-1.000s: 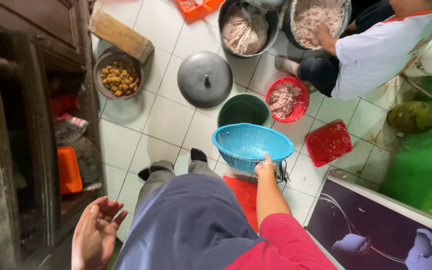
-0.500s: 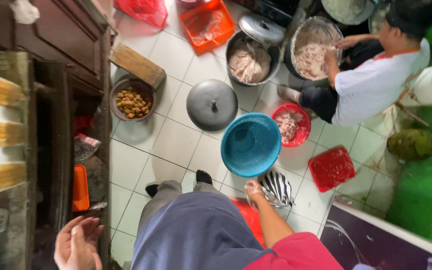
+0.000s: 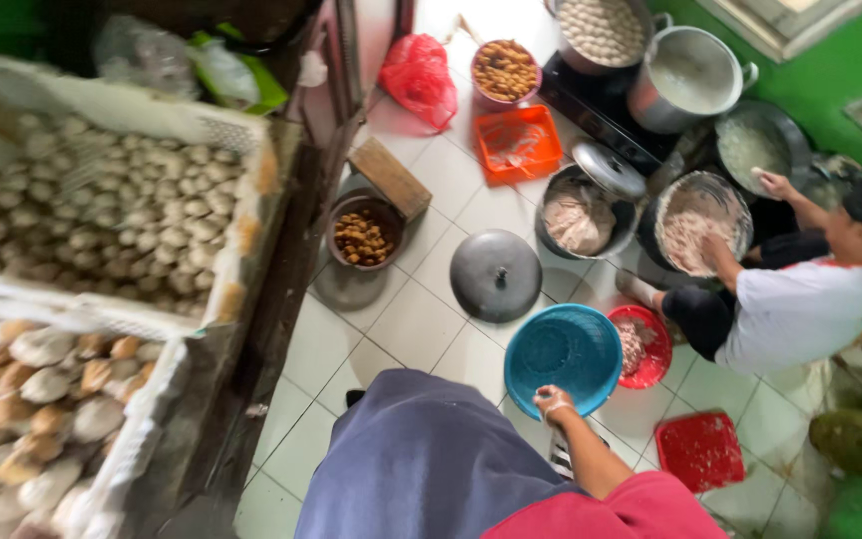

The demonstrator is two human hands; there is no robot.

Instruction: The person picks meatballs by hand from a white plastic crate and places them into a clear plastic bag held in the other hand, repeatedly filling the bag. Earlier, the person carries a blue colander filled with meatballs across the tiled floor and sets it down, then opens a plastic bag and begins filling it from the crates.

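My right hand [image 3: 553, 403] grips the near rim of a round blue plastic basket [image 3: 563, 351] and holds it above the white tiled floor, in front of my grey-blue trouser leg [image 3: 421, 459]. The basket looks empty. My left hand is out of view. Just right of the basket, a red bowl [image 3: 643, 345] of pale mince sits on the floor.
Two white trays of pale round balls [image 3: 102, 210] [image 3: 32, 419] fill a rack at left. On the floor are a grey lid [image 3: 496, 274], a dark bowl of fried pieces [image 3: 363, 240], a wood block [image 3: 389, 178], an orange tray [image 3: 518, 143] and several pots. A seated person in white [image 3: 800, 309] works a bowl of mixture [image 3: 695, 225].
The blue basket has come up off the floor in my right hand. My view rose and swung left onto the trays. My left hand has dropped out of view.
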